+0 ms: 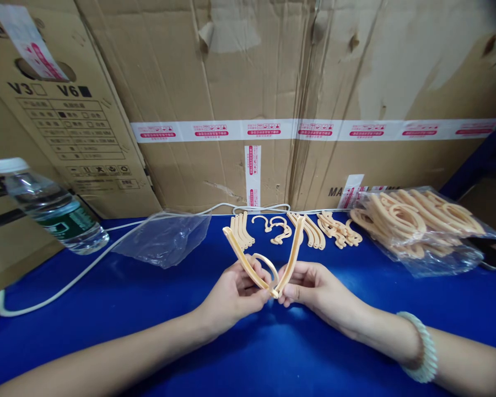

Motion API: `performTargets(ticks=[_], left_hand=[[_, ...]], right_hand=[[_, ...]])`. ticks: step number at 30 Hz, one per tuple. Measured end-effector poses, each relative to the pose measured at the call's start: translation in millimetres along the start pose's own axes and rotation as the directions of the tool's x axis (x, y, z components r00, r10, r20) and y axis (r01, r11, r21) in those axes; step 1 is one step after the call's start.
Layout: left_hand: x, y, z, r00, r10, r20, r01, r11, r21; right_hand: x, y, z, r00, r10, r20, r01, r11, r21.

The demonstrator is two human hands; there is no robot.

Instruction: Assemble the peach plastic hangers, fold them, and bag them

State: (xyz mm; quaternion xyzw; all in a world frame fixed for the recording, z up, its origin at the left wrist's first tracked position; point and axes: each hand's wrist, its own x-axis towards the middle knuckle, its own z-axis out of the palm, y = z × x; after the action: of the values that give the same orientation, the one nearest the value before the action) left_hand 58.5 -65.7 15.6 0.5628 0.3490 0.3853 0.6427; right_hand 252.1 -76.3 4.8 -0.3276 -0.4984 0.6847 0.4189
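Note:
Both of my hands hold a beige plastic hanger assembly [268,259] above the blue table [149,309]. Its two arms spread upward in a V, and a curved hook piece sits between them. My left hand [231,295] pinches the left arm near the bottom joint. The fingers of my right hand [314,289] are closed on the right arm at the same joint. A pale bead bracelet [424,347] circles my right wrist.
Loose beige hanger arms and hooks [297,229] lie in small groups behind my hands. A clear bag of more parts [421,226] lies at right, an empty clear bag [165,237] at left. A water bottle [49,207] lies far left, beside a white cable [66,284]. Cardboard boxes [248,99] wall the back.

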Motion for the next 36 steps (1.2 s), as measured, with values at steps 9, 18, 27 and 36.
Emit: performTargets(ticks=[9,18,27,36], left_hand=[[-0.8,-3.8,-0.2,0.997,-0.005,-0.073,0.002,0.999,-0.038],[3.5,2.3,-12.0,0.986,-0.02,-0.165,0.005,0.996,-0.093],[15.5,7.1,-35.8,0.869,0.117,-0.481,-0.149,0.988,-0.029],[3.3,7.5,-29.9,0.915,0.4,0.049,-0.291,0.572,0.766]], right_hand=[[-3.4,-6.6,8.0,0.99,-0.081,-0.114,0.057,0.979,-0.197],[1.3,-22.5,0.9,0.97,-0.153,-0.186,0.114,0.973,-0.203],[4.0,-75.6,-79.6,0.983,-0.045,0.176,0.175,0.481,-0.859],[-3.1,-71.9,-65.3,0.966,0.025,0.258,0.249,0.181,-0.951]])
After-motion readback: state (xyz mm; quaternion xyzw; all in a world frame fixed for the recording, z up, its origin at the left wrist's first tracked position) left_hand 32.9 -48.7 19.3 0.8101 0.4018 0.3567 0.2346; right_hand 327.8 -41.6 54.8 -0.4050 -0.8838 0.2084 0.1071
